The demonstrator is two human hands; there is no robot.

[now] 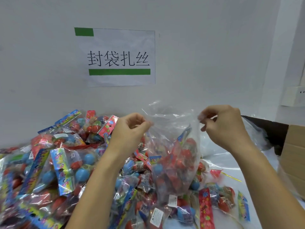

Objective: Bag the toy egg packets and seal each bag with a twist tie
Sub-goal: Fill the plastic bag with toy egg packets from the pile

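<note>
**Bag held open by its mouth: risks before the tie goes on**

My left hand (132, 128) pinches the left edge of the clear bag (175, 146); my right hand (221, 128) pinches the right edge, fingers curled on the film. The two hands are apart, so the mouth is stretched between them. The bag hangs upright over the counter (231, 164), its bottom resting in the heap of egg packets (62, 169). Several packets already sit inside it, mostly red, one blue egg showing low on the left.

Risks as I judge them:
- The film is thin and slick. If either pinch slips, that side of the mouth drops and packets could tip back into the heap.
- The load looks heavy for two fingertip grips; lifting by the edges alone may stretch or tear the film.
- The card headers have stiff corners that could poke through when I gather the neck.
- To twist the neck I must free one hand. The twist tie (231, 176), a thin yellow strand, lies on the counter to the right, near the bag but out of both hands. Reaching for it leaves one hand holding everything.
- Loose packets crowd the bag's base and could snag it.
</note>
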